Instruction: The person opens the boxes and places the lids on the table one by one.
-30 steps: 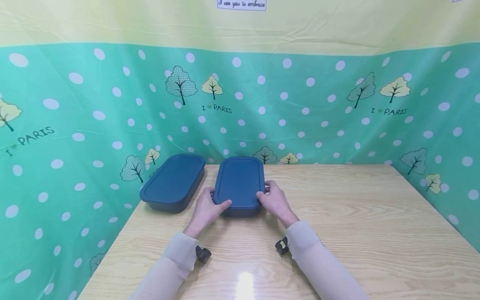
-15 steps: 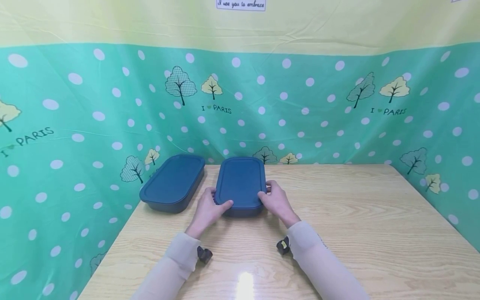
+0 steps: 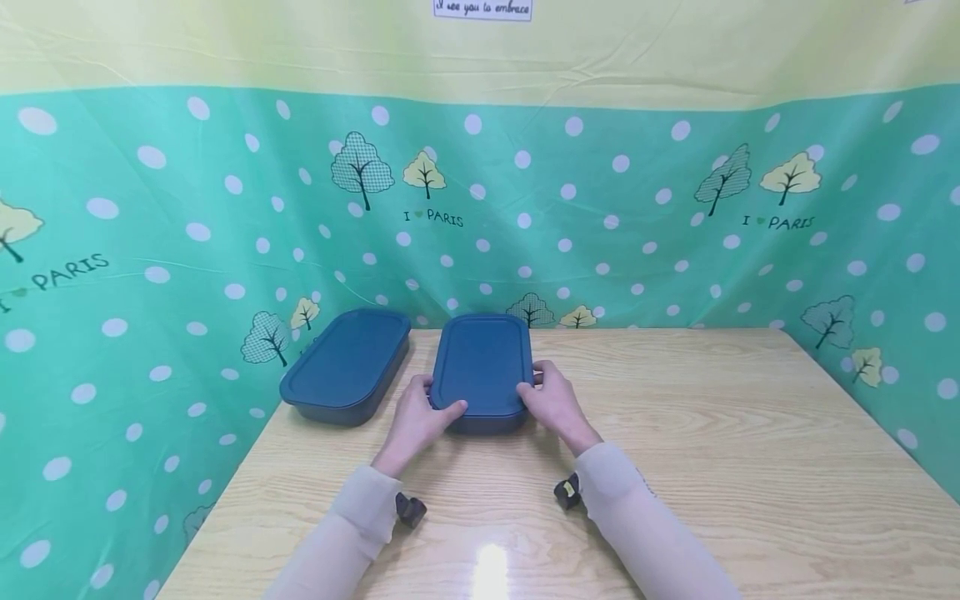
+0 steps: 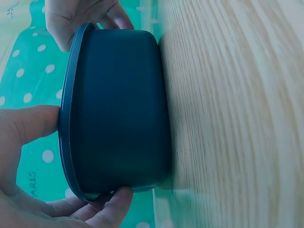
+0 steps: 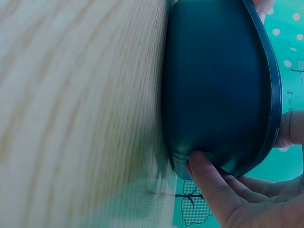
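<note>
A dark blue lidded food container (image 3: 482,367) sits on the table, its long sides running away from me. My left hand (image 3: 415,423) grips its left side near the front corner, thumb on the lid's edge. On the opposite side my right hand (image 3: 557,407) holds it the same way. The left wrist view shows the container's wall (image 4: 118,109) resting on the wood, with the left fingers under the lid's rim. In the right wrist view, the right fingers (image 5: 209,183) lie along the side wall and the thumb touches the lid.
A second blue lidded container (image 3: 347,362) stands at an angle to the left, with a narrow gap between the two. Behind the wooden table (image 3: 712,442) hangs a green dotted curtain (image 3: 585,208), which also runs along both sides.
The gripped container has shifted very slightly to the right, both hands moving with it. The second container has stayed in place.
</note>
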`<state>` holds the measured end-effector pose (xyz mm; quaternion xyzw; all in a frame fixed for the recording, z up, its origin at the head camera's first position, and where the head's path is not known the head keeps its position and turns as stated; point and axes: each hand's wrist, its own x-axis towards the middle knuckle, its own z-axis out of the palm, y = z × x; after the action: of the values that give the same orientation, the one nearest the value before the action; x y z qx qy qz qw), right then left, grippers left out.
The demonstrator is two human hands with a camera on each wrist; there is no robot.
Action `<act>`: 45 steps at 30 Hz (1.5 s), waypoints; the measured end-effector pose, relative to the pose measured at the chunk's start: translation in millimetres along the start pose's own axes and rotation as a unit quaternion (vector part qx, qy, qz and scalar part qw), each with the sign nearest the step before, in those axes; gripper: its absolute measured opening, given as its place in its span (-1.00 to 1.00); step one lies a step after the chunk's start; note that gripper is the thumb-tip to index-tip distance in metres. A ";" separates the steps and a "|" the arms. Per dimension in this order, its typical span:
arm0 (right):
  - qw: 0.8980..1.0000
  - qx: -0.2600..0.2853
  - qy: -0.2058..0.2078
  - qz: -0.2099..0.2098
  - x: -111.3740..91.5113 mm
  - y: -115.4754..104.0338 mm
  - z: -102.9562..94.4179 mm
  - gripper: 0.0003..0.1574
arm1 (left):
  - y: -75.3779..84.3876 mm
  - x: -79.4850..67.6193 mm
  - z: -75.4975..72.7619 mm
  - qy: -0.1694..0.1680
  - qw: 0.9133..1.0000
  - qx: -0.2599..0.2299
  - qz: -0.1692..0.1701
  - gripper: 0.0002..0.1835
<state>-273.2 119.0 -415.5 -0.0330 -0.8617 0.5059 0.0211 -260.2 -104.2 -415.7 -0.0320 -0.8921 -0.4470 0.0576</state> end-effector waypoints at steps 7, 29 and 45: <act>1.000 0.000 0.002 -0.002 0.2 1.3 -2.1 -0.28 | 3.3 -1.8 1.9 0.004 1.000 0.002 0.001 -0.16; 1.000 -0.010 0.005 0.000 1.3 6.7 -11.4 -0.29 | 9.2 -2.5 11.7 0.008 1.000 0.001 0.009 -0.17; 1.000 -0.002 0.011 -0.001 1.0 10.7 -17.6 -0.30 | 12.2 -2.6 19.2 0.008 1.000 0.003 0.008 -0.19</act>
<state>-272.6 139.6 -416.2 -0.0379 -0.8625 0.5036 0.0308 -257.8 -81.5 -417.8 -0.0359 -0.8928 -0.4439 0.0681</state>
